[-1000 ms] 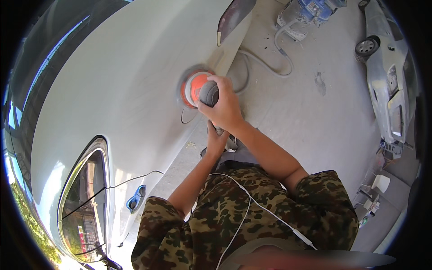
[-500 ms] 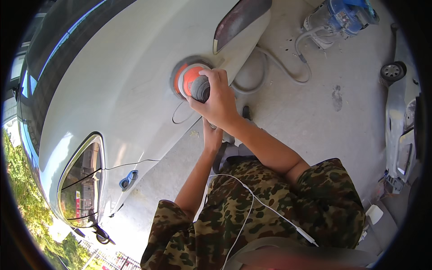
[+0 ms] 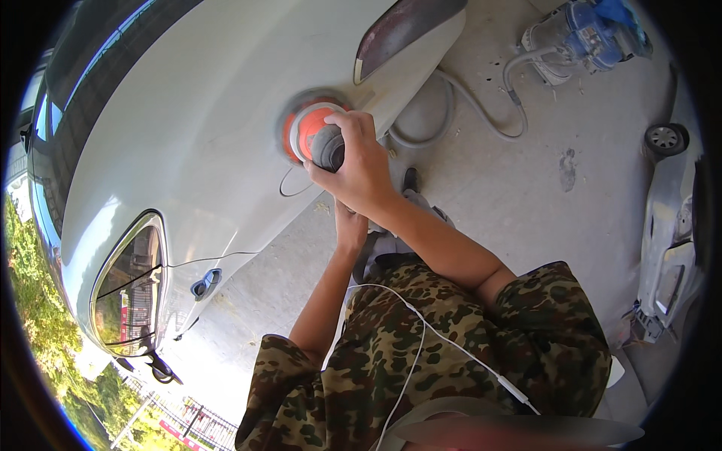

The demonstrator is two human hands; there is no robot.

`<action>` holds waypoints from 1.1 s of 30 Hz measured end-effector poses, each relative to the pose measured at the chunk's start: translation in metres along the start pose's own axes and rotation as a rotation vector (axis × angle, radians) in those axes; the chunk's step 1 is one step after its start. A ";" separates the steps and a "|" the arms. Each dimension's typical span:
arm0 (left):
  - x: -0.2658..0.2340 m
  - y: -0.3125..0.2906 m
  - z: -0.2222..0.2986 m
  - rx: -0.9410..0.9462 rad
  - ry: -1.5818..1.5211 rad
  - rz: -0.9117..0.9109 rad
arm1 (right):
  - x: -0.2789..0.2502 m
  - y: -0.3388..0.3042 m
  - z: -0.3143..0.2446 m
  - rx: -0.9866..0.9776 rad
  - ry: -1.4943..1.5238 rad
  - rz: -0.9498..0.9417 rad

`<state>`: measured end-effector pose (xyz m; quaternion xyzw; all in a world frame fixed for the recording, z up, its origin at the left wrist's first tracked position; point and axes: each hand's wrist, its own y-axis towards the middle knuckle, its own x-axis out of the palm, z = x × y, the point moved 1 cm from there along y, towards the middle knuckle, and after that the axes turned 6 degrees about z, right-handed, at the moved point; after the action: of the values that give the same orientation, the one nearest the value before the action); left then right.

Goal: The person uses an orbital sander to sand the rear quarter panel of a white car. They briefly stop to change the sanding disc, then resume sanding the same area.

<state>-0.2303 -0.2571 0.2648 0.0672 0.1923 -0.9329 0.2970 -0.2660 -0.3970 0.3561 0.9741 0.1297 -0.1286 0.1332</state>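
Note:
My right hand [image 3: 359,167] wraps over the top of a round orange and grey power sander [image 3: 312,134], fingers and thumb curled round its dark grey cap. The sander's disc lies against the pale grey rear side panel of a car [image 3: 226,113], and its rim looks blurred. Below and behind the right hand, my left hand [image 3: 350,225] closes on the sander's rear end; most of its fingers are hidden. Just below the disc, the curved outline of a fuel flap [image 3: 295,183] shows in the panel. Beyond the sander sits a dark, dull tail lamp area [image 3: 402,34].
A grey hose [image 3: 481,113] loops over the concrete floor to a blue and grey vacuum [image 3: 587,37]. At left are a side window [image 3: 131,286] and a blue-marked door handle [image 3: 205,284]. Another car [image 3: 669,233] stands at far right. A white earphone cable [image 3: 421,323] crosses my camouflage shirt.
The sander has shifted slightly left along the panel, away from the tail lamp area, with both hands still on it. The whole view has also turned a little.

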 end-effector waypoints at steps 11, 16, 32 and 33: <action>-0.004 0.004 -0.009 -0.006 0.040 0.006 | -0.002 0.002 0.003 -0.040 0.028 -0.001; -0.007 -0.001 -0.008 0.002 0.029 0.017 | -0.004 0.005 0.001 -0.053 0.026 0.039; -0.006 -0.001 0.001 -0.058 0.004 0.000 | -0.007 0.007 0.003 -0.012 0.056 -0.024; -0.006 -0.001 0.001 -0.039 0.009 -0.030 | -0.006 0.007 0.003 0.008 0.051 -0.082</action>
<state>-0.2258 -0.2538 0.2679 0.0625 0.2125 -0.9331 0.2832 -0.2708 -0.4054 0.3563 0.9715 0.1723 -0.1095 0.1204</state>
